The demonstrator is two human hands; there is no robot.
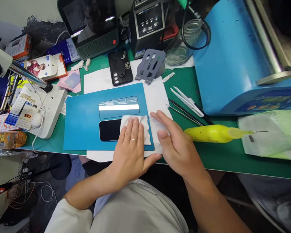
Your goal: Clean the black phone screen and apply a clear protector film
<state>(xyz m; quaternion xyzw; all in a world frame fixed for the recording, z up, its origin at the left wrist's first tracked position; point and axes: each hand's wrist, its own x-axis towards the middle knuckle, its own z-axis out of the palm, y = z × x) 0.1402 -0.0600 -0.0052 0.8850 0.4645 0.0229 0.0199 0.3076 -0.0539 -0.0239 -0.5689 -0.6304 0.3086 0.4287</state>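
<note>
My left hand (131,149) lies flat with outstretched fingers on a white wipe (144,129), which covers the right part of a dark-screened phone (109,130). A ring is on one of its fingers. The phone rests on a blue mat (82,119). Just behind it on the mat lies a clear glass screen panel (118,107) with a dark outline, reflecting light. My right hand (176,144) is beside the mat's right edge, over white paper (157,100), its thumb and fingers apart and nothing seen in it.
A yellow bottle with a needle tip (210,133) lies right of my right hand. Tweezers (188,102) lie behind it. A blue machine (223,58) takes up the right side. At the back are a phone back housing (120,67), a grey stand (150,64) and a glass jar (183,48).
</note>
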